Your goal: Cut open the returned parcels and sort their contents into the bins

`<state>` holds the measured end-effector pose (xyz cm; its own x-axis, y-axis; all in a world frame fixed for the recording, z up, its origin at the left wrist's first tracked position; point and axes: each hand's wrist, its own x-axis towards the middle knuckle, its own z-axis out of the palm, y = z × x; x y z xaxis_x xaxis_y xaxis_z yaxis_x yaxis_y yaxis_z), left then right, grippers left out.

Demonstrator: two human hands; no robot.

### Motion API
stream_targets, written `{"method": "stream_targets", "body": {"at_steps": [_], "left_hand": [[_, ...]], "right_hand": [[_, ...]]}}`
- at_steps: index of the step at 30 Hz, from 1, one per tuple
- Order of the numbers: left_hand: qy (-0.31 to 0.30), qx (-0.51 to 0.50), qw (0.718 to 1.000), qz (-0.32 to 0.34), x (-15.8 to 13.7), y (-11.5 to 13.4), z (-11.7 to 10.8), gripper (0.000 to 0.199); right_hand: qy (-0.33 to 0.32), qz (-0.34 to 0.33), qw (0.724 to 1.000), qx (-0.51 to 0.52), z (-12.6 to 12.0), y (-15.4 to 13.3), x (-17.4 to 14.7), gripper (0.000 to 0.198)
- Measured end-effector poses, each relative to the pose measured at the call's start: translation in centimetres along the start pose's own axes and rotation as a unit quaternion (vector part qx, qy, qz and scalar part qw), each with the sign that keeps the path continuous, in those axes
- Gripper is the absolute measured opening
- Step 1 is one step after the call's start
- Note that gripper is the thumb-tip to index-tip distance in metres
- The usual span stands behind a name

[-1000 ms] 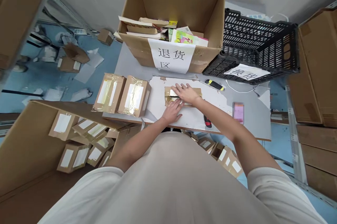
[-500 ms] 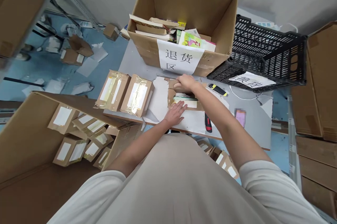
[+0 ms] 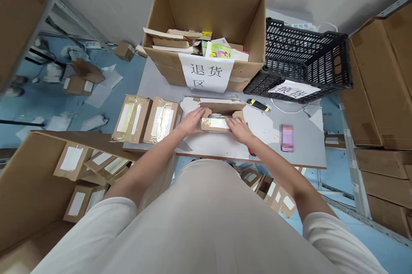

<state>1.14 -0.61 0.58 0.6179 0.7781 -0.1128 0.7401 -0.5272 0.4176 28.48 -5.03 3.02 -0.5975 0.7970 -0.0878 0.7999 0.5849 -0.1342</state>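
Note:
In front of me on the table a small cardboard box [image 3: 210, 129] stands with its top flaps open. Pale contents show inside, too small to name, and its front bears a white label and tape. My left hand [image 3: 192, 122] grips the box's left side. Across from it, my right hand [image 3: 240, 129] holds the right side, fingers over the front flap edge. Partly hidden below my right hand is a red and black tool [image 3: 252, 152]. A black and yellow box cutter [image 3: 258, 105] lies behind, to the right.
Two taped parcels [image 3: 162, 120] stand left on the table [image 3: 305, 153]. Behind are a large carton [image 3: 167, 68] of books and a black crate [image 3: 309, 59]. A phone [image 3: 287, 138] and white cable [image 3: 286, 111] lie right. A big carton [image 3: 28, 188] of parcels stands lower left.
My right hand has left the box's far flap for its right side. My left hand has shifted from the front to the left side. The view has turned slightly right.

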Motion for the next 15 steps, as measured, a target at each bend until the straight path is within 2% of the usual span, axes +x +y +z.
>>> {"method": "stream_targets", "body": {"at_steps": [3,6,8,11,13,15], "left_hand": [[-0.01,-0.009,1.0,0.005,0.2,-1.1,0.5,0.092],[-0.02,-0.003,1.0,0.006,0.1,-1.1,0.9,0.088],[-0.037,0.006,0.999,0.017,-0.2,-0.8,0.4,0.09],[-0.058,0.051,0.997,0.012,-0.5,0.0,-1.4,0.088],[-0.049,0.079,0.996,-0.002,-0.1,1.4,-2.6,0.07],[-0.044,0.083,0.995,0.02,1.3,3.5,-3.0,0.046]], "right_hand": [[-0.005,0.067,0.997,-0.026,1.0,-2.6,-2.1,0.036],[0.001,0.059,0.998,-0.006,2.8,-4.4,-4.6,0.033],[0.021,0.044,0.998,0.035,3.3,-4.5,-6.0,0.035],[0.014,0.068,0.993,0.096,2.0,-2.6,-6.2,0.039],[-0.031,0.094,0.991,0.095,0.0,-0.8,-4.7,0.045],[-0.099,0.075,0.991,0.048,-1.9,0.3,-2.0,0.045]]}}
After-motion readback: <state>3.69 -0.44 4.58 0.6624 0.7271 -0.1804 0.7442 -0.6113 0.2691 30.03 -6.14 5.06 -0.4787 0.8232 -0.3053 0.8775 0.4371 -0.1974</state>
